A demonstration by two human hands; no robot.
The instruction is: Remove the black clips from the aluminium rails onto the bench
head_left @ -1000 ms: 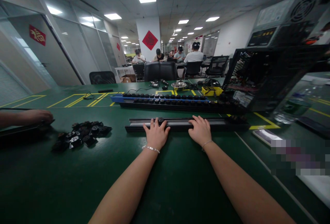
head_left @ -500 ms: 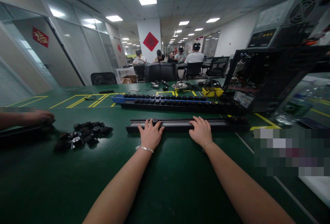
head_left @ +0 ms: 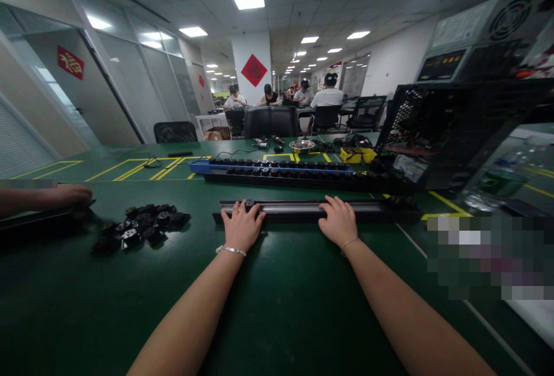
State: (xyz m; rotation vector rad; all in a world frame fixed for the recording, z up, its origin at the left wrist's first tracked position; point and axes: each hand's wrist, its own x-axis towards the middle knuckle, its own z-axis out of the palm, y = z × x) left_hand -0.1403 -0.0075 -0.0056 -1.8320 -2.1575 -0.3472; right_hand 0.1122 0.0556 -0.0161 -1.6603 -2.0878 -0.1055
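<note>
So the rail [head_left: 289, 209] is laid crosswise on the green bench [head_left: 294, 295], and both hands are placed on it. The left hand [head_left: 239, 229] is set near the rail's left end, fingers spread, with a small black part [head_left: 250, 203] seen right at the fingertips; whether it's actually pinched can't be told from this angle. The right hand [head_left: 340, 223] is rested well along to the right, grip pretty wide, fingers draped over the rail.

Off to the left, a heap [head_left: 142, 227] of black bits is dumped on the bench, and past it another person's hand [head_left: 73, 195] can be spotted on a dark piece [head_left: 43, 220]. Behind the rail, a blue strip [head_left: 199, 167] is flanked by black bits. Farther back, a metal bowl [head_left: 302, 144] and a yellow tray [head_left: 367, 156] are parked near an opened PC case [head_left: 459, 128].
</note>
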